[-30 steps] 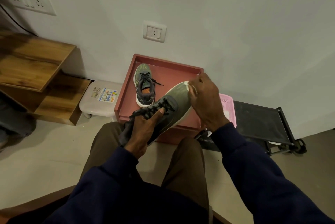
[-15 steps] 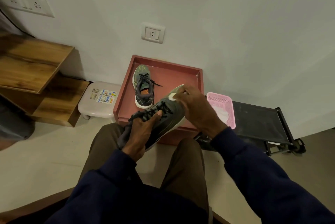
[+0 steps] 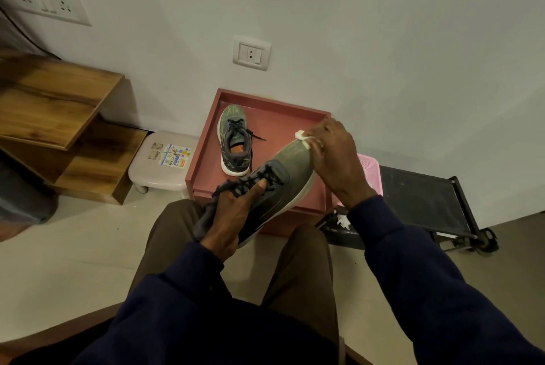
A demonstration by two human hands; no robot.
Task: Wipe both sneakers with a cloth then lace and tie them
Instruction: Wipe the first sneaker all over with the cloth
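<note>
A sneaker (image 3: 290, 178) is gripped mid-body by the left hand (image 3: 228, 217), thumb laid on the laces, toe pointed to 1 o'clock. A white cloth (image 3: 301, 137) is pinched in the curled fingers of the right hand (image 3: 336, 164) and pressed on the toe tip. A second sneaker (image 3: 234, 143) is seen at 11 o'clock of the first, standing in a red tray (image 3: 200, 155).

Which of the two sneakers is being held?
The near sneaker: left hand grips it, right hand holds the cloth to its toe. The other sneaker sits on the red tray.
</note>
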